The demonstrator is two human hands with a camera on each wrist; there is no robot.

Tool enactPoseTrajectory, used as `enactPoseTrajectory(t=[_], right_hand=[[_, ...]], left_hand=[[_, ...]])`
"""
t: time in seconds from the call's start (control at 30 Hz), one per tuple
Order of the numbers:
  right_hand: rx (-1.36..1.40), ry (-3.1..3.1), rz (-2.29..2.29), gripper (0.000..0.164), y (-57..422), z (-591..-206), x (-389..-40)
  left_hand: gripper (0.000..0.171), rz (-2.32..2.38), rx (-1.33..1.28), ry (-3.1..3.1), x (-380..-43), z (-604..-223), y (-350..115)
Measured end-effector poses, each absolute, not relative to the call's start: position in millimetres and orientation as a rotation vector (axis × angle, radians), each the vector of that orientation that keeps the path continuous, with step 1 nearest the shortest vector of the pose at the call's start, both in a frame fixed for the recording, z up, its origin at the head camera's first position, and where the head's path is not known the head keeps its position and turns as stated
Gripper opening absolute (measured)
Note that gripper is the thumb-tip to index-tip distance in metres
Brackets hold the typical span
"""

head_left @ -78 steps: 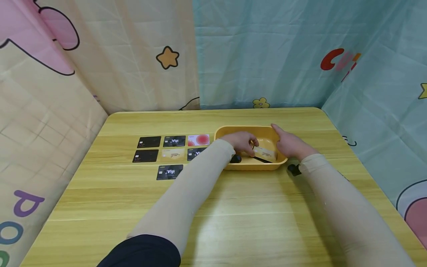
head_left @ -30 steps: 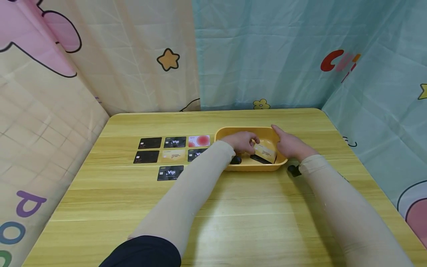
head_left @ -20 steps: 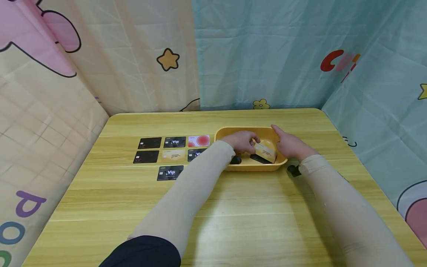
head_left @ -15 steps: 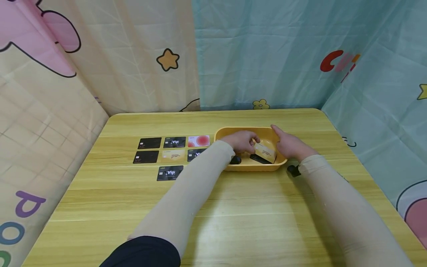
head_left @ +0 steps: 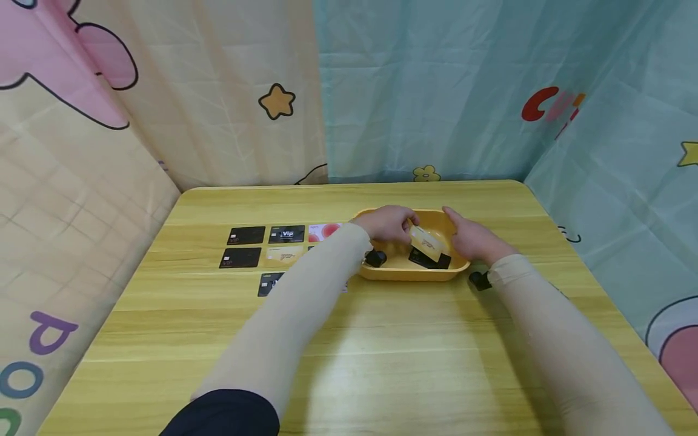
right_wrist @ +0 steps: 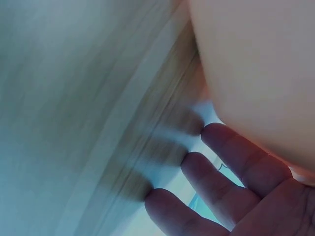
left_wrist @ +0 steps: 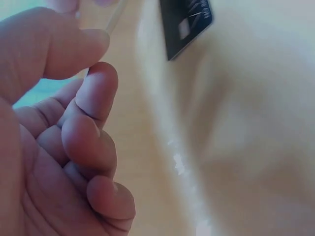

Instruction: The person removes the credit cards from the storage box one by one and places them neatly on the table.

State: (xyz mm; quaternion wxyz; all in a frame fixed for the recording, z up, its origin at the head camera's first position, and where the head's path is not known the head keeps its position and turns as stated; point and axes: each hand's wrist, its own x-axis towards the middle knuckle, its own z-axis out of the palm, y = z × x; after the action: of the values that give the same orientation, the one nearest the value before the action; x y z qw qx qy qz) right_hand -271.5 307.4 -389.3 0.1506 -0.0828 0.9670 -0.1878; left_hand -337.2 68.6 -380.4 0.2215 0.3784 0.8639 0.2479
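In the head view my left hand [head_left: 389, 222] pinches a gold card [head_left: 427, 243] by its upper left corner, tilted above the floor of a yellow plastic bin [head_left: 411, 275]. The left wrist view shows thumb and forefinger pressed together on the card's thin edge [left_wrist: 116, 17], the other fingers curled. Beneath the gold card lies a black card [head_left: 431, 260], which also shows in the left wrist view. My right hand [head_left: 480, 239] grips the bin's right end. Seen from the right wrist, three fingers [right_wrist: 221, 189] extend along the outside of the bin wall [right_wrist: 261, 73].
Left of the bin, cards lie in rows: black VIP cards [head_left: 240, 257], dark Vip cards [head_left: 287, 234], a pink card [head_left: 324, 232] and a gold one [head_left: 283, 254]. My left sleeve [head_left: 294, 309] covers part of the rows. Curtains [head_left: 414, 91] hang behind the wooden table [head_left: 382, 363].
My left hand has drawn the gold card up and a little left, with more of the black card now showing below. The right hand stays at the bin's end.
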Motion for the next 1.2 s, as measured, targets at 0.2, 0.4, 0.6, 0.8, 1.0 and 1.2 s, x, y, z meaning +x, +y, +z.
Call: enactPoseTrajectory(t=[0.2,0.4,0.6,0.8,1.0,1.2], right_hand=[[-0.224,2.781,-0.536,0.075,307.0,-390.9,-272.3],[-0.198,2.769,-0.580,0.074,310.7,-392.0,-275.9],[-0.209,2.809,-0.558,0.073,316.7,-391.9,-279.4],[-0.220,2.786,-0.582,0.074,321.2,-392.6,-279.9],[-0.212,2.777,-0.605,0.075,322.6,-392.4,-279.7],[-0.197,2.769,-0.591,0.077,321.7,-391.8,-279.9]], left_hand=[[0.049,0.685,1.098,2.407,-329.9,-357.7,38.5],[0.048,0.750,1.106,2.450,-323.4,-337.9,-2.9],[0.048,0.813,1.026,2.523,-314.7,-326.3,-55.5],[0.047,0.868,0.901,2.583,-302.9,-335.9,-116.3],[0.047,0.921,0.762,2.630,-284.9,-352.8,-176.0],[0.045,0.987,0.644,2.629,-269.8,-372.6,-224.0]])
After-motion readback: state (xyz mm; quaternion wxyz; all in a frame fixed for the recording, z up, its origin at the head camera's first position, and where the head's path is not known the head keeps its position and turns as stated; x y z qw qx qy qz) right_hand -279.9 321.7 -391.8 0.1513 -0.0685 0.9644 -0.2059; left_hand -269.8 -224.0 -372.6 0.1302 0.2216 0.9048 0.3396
